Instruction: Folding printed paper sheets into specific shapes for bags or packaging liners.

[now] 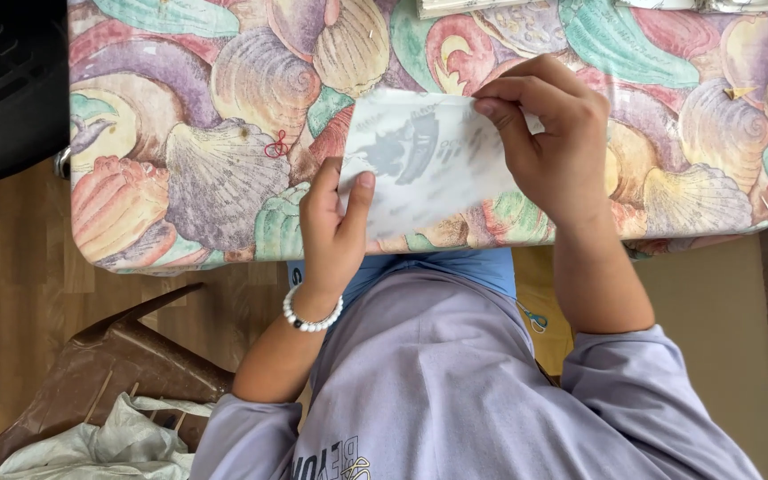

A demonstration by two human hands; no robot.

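A folded piece of thin white fabric (428, 169) with a faint grey print lies on a padded board covered in seashell-patterned cloth (215, 133). My left hand (331, 227), with a white bead bracelet at the wrist, presses its fingers and thumb on the fabric's lower left corner. My right hand (553, 142) pinches the fabric's upper right edge between thumb and fingers. A small red loop of thread (277, 145) sits on the board, left of the fabric.
The board's front edge runs just above my lap. A brown object (108, 364) with crumpled white cloth (126, 444) in it stands on the wooden floor at the lower left. A dark object (6, 80) fills the upper left corner.
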